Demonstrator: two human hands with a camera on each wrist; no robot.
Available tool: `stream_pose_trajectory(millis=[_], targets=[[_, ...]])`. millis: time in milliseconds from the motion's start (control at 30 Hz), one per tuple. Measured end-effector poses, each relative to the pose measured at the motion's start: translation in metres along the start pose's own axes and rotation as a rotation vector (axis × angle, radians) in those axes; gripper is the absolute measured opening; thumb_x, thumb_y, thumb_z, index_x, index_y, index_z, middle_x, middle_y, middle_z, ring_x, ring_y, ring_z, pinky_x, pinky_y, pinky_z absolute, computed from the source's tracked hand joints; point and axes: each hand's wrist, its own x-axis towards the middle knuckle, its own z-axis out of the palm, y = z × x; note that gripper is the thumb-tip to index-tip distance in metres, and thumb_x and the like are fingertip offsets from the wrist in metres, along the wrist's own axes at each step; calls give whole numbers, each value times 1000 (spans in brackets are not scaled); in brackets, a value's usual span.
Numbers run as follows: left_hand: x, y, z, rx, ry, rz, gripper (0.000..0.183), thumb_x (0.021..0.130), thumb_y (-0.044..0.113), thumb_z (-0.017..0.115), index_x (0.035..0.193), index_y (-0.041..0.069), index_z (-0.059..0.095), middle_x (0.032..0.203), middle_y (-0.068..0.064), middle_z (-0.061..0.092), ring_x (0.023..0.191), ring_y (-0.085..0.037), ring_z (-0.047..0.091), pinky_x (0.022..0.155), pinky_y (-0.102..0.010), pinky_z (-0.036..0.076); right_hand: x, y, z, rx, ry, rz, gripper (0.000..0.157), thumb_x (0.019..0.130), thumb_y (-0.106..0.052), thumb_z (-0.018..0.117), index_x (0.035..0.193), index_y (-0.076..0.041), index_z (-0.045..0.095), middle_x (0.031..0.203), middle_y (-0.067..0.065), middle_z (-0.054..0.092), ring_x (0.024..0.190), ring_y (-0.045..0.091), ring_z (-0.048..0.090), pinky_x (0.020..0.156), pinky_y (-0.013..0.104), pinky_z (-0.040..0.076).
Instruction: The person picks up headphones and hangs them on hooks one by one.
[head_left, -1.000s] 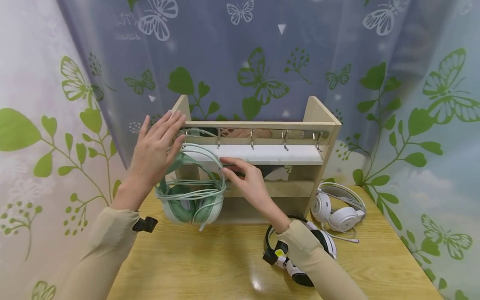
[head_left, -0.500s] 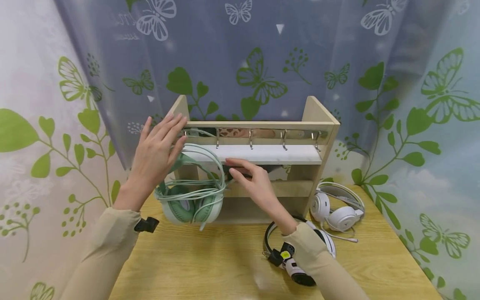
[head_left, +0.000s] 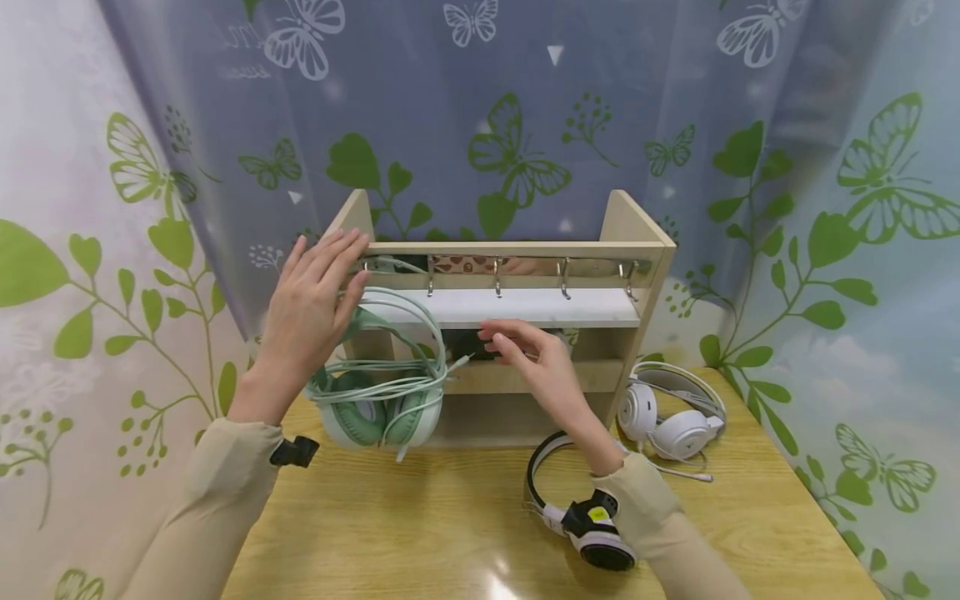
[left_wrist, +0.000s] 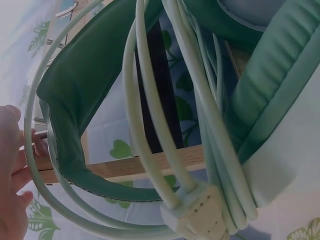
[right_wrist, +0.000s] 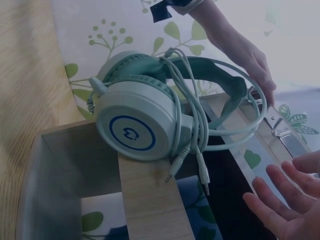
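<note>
Left hand [head_left: 311, 296], straight-fingered, rests on a wooden rack [head_left: 487, 380]; right hand [head_left: 543, 367], fingers relaxed, near green headphones [head_left: 360, 412] bearing 1 blue ringed logo [right_wrist: 132, 133].

The mint headset [head_left: 408, 417] had smooth, low-sheen plastic cups [right_wrist: 137, 112] and leather-like padding [left_wrist: 75, 85] with a stitched-looking edge. The rack [head_left: 621, 221] looked like matt wood with shiny metal hooks [head_left: 497, 279], while the table [head_left: 360, 533] showed glossy wood grain.

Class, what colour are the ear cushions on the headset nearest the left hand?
Green; the ear cushions show best in the left wrist view.
</note>
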Motion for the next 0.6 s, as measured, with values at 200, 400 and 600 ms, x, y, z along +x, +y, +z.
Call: stream_pose_trajectory(millis=[200, 400, 600], targets=[[-1, -1, 2, 1, 5, 3, 49, 102, 17, 62, 149, 7, 52, 150, -13, 53, 141, -33, 45, 127, -44, 13, -4, 3, -14, 23, 25, 18, 30, 105, -18, 57, 129, -2, 67, 119, 14, 71, 109, 36, 68, 89, 35, 60], [-1, -1, 2, -4, 13, 0, 48, 103, 17, 61, 149, 7, 52, 149, -13, 54, 141, -33, 45, 127, -44, 13, -8, 6, -26, 33, 38, 43, 30, 106, -17, 57, 130, -3, 67, 121, 16, 70, 108, 29, 69, 90, 36, 59], [0, 0, 2, -8, 25, 5, 47, 103, 18, 60, 148, 7, 53, 148, -14, 55, 141, -34, 46, 127, -45, 14, -12, 10, -36, 55, 45, 58, 31, 106, -16, 56, 131, -1, 66, 123, 20, 69, 105, 17, 70, 93, 46, 57]])
